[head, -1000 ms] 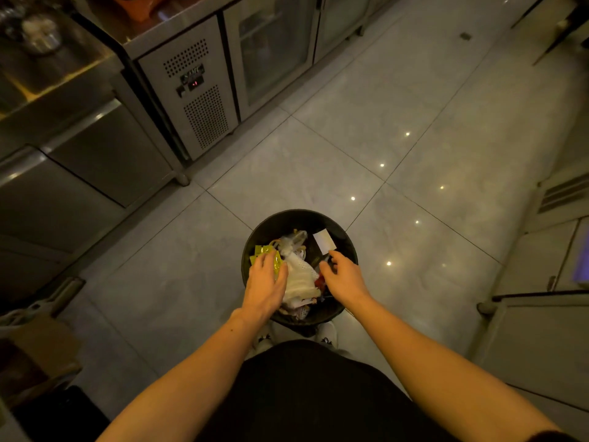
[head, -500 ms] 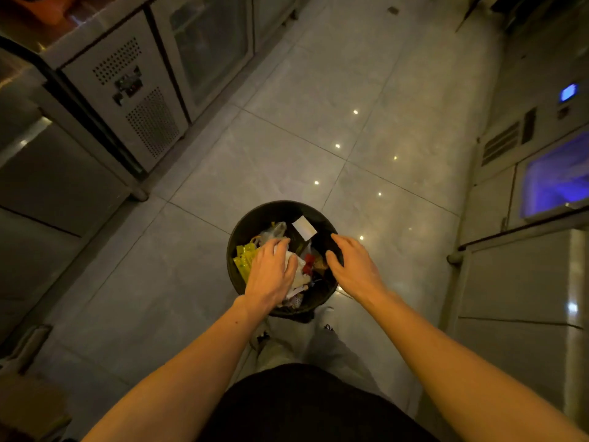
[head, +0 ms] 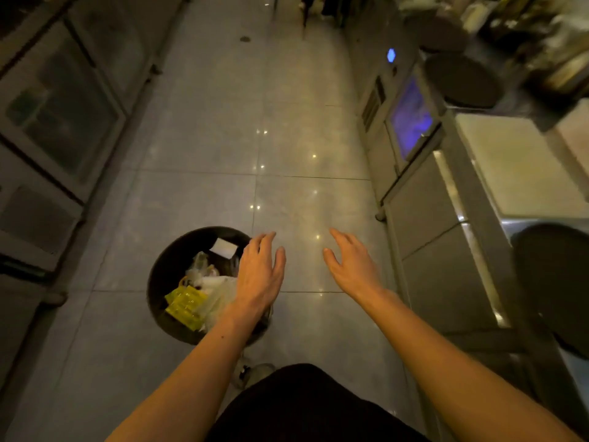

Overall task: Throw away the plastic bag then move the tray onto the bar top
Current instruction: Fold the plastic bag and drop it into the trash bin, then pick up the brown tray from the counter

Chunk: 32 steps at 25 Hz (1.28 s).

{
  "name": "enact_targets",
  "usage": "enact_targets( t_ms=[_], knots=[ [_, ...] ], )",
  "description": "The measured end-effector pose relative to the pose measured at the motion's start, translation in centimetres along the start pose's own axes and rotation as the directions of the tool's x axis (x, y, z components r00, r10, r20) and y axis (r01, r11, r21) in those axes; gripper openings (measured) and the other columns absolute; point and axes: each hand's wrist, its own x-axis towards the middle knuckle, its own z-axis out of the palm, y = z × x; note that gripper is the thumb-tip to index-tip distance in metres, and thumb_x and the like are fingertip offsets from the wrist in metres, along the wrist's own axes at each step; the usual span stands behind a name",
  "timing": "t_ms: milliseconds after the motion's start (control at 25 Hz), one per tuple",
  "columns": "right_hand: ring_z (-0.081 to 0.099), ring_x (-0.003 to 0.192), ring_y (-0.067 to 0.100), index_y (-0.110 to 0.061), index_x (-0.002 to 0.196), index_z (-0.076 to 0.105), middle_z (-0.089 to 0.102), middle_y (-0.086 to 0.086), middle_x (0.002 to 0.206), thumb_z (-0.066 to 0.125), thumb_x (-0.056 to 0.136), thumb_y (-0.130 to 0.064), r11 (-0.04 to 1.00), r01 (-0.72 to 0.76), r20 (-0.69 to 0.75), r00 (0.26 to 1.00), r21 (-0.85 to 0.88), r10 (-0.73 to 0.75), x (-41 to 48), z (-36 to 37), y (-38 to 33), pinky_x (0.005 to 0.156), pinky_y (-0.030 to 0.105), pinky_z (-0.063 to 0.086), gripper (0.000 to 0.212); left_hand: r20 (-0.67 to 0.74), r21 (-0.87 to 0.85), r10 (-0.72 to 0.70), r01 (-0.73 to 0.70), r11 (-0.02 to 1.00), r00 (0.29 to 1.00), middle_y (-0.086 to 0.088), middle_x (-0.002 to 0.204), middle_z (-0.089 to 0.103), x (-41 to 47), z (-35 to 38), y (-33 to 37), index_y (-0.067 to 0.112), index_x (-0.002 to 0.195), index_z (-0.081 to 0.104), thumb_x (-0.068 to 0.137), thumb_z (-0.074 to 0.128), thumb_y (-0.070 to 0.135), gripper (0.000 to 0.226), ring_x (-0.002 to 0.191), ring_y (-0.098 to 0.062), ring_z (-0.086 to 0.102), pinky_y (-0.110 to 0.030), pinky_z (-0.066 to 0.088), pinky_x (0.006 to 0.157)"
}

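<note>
A round black trash bin (head: pixel 165 269) stands on the floor at lower left. A crumpled clear plastic bag (head: pixel 213 288) lies inside it among yellow wrappers and a white card. My left hand (head: pixel 259 275) hovers open over the bin's right rim, holding nothing. My right hand (head: pixel 352 266) is open above the bare floor, right of the bin. Dark round trays (head: pixel 463 79) lie on the counter at the upper right, and another dark round tray (head: pixel 554 282) sits at the right edge.
Steel fridge units with glass doors (head: pixel 60 103) line the left side. A steel counter (head: pixel 446 250) with a blue-lit panel (head: pixel 411 116) and a pale cutting board (head: pixel 513 167) runs along the right. The grey tiled aisle (head: pixel 261 122) stretches ahead between them.
Both hands have lifted out of the bin and spread open, leaving the plastic bag inside. My view has swung right, toward the right-hand counter.
</note>
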Motion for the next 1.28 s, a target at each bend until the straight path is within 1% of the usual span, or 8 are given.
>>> enact_targets(
  t_ms=[160, 360, 480, 640, 720, 840, 1040, 1280],
  knots=[
    [0.045, 0.129, 0.027, -0.017, 0.144, 0.039, 0.047, 0.009, 0.141, 0.048, 0.096, -0.036, 0.99, -0.112, -0.176, 0.976, 0.081, 0.124, -4.9, -6.0, 8.2, 0.101, 0.04, 0.042, 0.052, 0.11, 0.014, 0.19, -0.192, 0.981, 0.976, -0.01, 0.142, 0.049, -1.7, 6.7, 8.3, 0.012, 0.14, 0.048, 0.102, 0.043, 0.031, 0.044, 0.129, -0.026, 0.048, -0.039, 0.039, 0.108],
    [0.046, 0.126, 0.031, -0.013, 0.144, 0.038, 0.049, 0.015, 0.137, 0.049, 0.096, -0.034, 0.959, -0.246, -0.336, 0.899, 0.145, 0.281, -12.8, -12.4, 19.0, 0.1, 0.04, 0.04, 0.053, 0.259, -0.002, 0.44, -0.456, 0.89, 0.86, -0.012, 0.136, 0.053, -5.0, 15.7, 19.1, 0.01, 0.137, 0.051, 0.099, 0.036, 0.04, 0.051, 0.123, -0.029, 0.051, -0.04, 0.043, 0.102],
    [0.046, 0.127, 0.031, -0.012, 0.143, 0.04, 0.049, 0.017, 0.138, 0.051, 0.095, -0.033, 0.905, -0.346, -0.442, 0.791, 0.247, 0.423, -18.4, -15.0, 25.3, 0.104, 0.042, 0.04, 0.054, 0.372, -0.043, 0.552, -0.58, 0.813, 0.746, -0.013, 0.135, 0.054, -7.4, 21.4, 25.1, 0.009, 0.136, 0.052, 0.097, 0.033, 0.043, 0.055, 0.122, -0.031, 0.052, -0.045, 0.044, 0.101],
    [0.047, 0.127, 0.025, -0.017, 0.146, 0.037, 0.047, 0.01, 0.141, 0.052, 0.096, -0.035, 0.832, -0.446, -0.524, 0.646, 0.331, 0.555, -23.1, -17.0, 30.2, 0.096, 0.029, 0.04, 0.055, 0.478, -0.09, 0.631, -0.681, 0.727, 0.611, -0.011, 0.138, 0.052, -9.8, 26.5, 30.6, 0.011, 0.138, 0.05, 0.098, 0.036, 0.041, 0.052, 0.125, -0.029, 0.05, -0.045, 0.044, 0.103],
    [0.045, 0.129, 0.024, -0.02, 0.147, 0.034, 0.045, 0.008, 0.143, 0.051, 0.096, -0.037, 0.794, -0.486, -0.532, 0.591, 0.364, 0.606, -23.9, -17.6, 31.7, 0.095, 0.028, 0.037, 0.056, 0.504, -0.106, 0.645, -0.699, 0.707, 0.575, -0.012, 0.139, 0.051, -10.0, 28.1, 32.1, 0.011, 0.139, 0.048, 0.1, 0.039, 0.038, 0.048, 0.125, -0.03, 0.05, -0.047, 0.044, 0.102],
    [0.041, 0.132, 0.024, -0.023, 0.148, 0.03, 0.041, 0.006, 0.146, 0.05, 0.096, -0.04, 0.716, -0.54, -0.511, 0.504, 0.443, 0.696, -24.3, -18.7, 33.8, 0.101, 0.038, 0.04, 0.058, 0.52, -0.12, 0.631, -0.682, 0.722, 0.576, -0.011, 0.141, 0.05, -8.7, 30.7, 33.8, 0.012, 0.142, 0.046, 0.102, 0.042, 0.033, 0.045, 0.127, -0.027, 0.048, -0.043, 0.043, 0.103],
    [0.045, 0.129, 0.025, -0.022, 0.147, 0.03, 0.042, 0.008, 0.143, 0.049, 0.096, -0.041, 0.673, -0.578, -0.5, 0.458, 0.461, 0.735, -21.8, -20.0, 37.2, 0.099, 0.037, 0.043, 0.058, 0.527, -0.167, 0.615, -0.638, 0.752, 0.586, -0.012, 0.139, 0.05, -4.2, 35.7, 36.2, 0.009, 0.142, 0.045, 0.102, 0.043, 0.032, 0.046, 0.125, -0.025, 0.049, -0.032, 0.038, 0.1],
    [0.047, 0.125, 0.029, -0.023, 0.149, 0.022, 0.04, 0.013, 0.141, 0.046, 0.096, -0.044, 0.525, -0.687, -0.381, 0.369, 0.503, 0.848, -16.1, -21.3, 41.2, 0.1, 0.047, 0.046, 0.062, 0.628, -0.16, 0.536, -0.58, 0.799, 0.565, -0.014, 0.145, 0.044, 3.6, 40.8, 38.6, 0.011, 0.146, 0.039, 0.101, 0.041, 0.036, 0.051, 0.131, -0.031, 0.045, -0.047, 0.041, 0.108]
  ],
)
